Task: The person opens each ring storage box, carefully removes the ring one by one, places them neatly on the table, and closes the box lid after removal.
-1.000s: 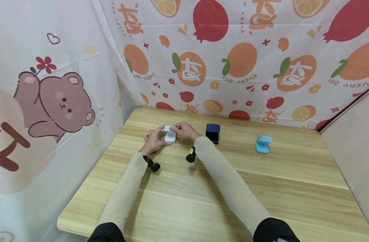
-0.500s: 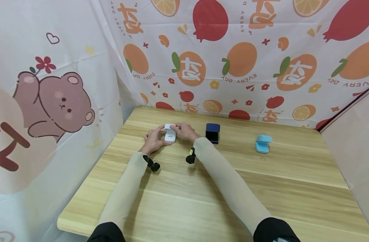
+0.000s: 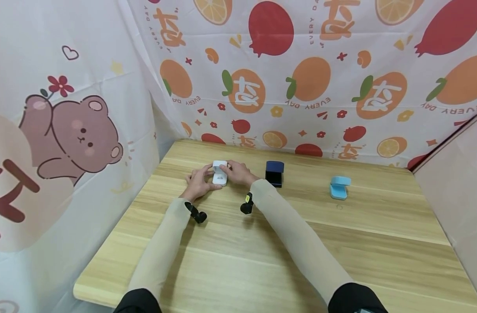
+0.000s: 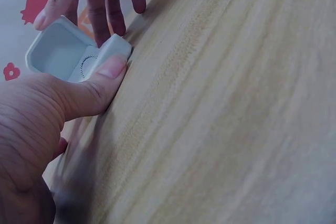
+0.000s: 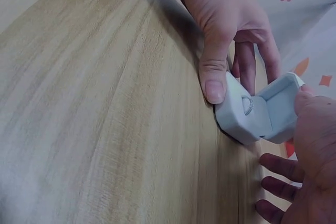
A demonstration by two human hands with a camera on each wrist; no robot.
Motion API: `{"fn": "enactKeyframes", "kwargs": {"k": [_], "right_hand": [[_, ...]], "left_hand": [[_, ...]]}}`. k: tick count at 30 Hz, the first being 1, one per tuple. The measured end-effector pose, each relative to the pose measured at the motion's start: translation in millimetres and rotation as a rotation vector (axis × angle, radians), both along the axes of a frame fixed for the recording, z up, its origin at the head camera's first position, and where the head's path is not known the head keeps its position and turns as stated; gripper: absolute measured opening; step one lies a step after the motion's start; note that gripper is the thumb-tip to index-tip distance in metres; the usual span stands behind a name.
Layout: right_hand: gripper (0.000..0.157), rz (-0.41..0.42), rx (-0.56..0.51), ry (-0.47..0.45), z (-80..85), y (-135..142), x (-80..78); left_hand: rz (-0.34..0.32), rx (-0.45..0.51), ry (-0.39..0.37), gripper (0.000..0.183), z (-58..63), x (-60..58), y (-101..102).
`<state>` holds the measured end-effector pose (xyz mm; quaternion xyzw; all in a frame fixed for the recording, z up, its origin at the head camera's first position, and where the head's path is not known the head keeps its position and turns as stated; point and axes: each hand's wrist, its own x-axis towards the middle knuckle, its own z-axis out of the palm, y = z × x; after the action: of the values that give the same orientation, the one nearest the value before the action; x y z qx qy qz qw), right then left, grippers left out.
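Note:
A small white ring box (image 3: 220, 179) stands on the table with its lid raised. A ring (image 5: 248, 105) with a beaded band sits in its slot. My left hand (image 3: 198, 184) grips the base from the left, its thumb (image 4: 107, 72) pressed to the front wall and its other fingers partly hidden behind. On the right side, my right hand (image 3: 240, 174) holds the raised lid (image 5: 283, 106), with the thumb over the lid's edge. Its lower fingers (image 5: 281, 187) hang beside the box. The index finger behind the lid is mostly hidden.
An open dark blue box (image 3: 275, 167) with a black inside stands right of my right hand. Farther right is an open light blue box (image 3: 338, 192). A faint small circle (image 3: 339, 207) lies in front of it. Printed cloth (image 3: 277, 87) hangs behind the wooden table (image 3: 230, 261).
The right thumb has slid slightly down over the front of the lid, and the lid stands a little more exposed. The left hand and the boxes stay in place.

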<state>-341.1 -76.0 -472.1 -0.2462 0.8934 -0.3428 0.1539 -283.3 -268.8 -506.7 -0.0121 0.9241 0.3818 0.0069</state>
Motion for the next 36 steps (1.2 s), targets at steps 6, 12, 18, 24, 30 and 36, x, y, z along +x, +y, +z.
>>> {"fn": "enactKeyframes", "kwargs": {"k": [6,12,18,24,30,36], "right_hand": [[0.057,0.006,0.006,0.008,0.8,-0.6,2.9],[0.058,-0.022,-0.037,0.013,6.2,2.3,4.1],[0.055,-0.058,-0.078,0.064,11.0,2.5,0.7],[0.053,-0.078,-0.085,0.105,11.2,1.2,-3.7],[0.047,-0.044,-0.113,0.159,16.1,3.1,-3.1],[0.042,-0.005,-0.16,0.23,19.6,3.6,-1.9]], "left_hand": [[0.003,-0.004,-0.003,0.095,0.8,1.6,-1.1],[0.013,-0.007,-0.019,0.096,0.0,0.4,-1.9],[0.012,-0.013,-0.012,0.097,0.5,-0.2,-1.5],[0.006,-0.016,-0.008,0.096,0.1,0.8,-0.4],[0.001,-0.013,-0.009,0.097,-0.3,1.0,-0.4],[-0.001,-0.015,-0.003,0.097,1.4,-0.3,-0.7]]}}
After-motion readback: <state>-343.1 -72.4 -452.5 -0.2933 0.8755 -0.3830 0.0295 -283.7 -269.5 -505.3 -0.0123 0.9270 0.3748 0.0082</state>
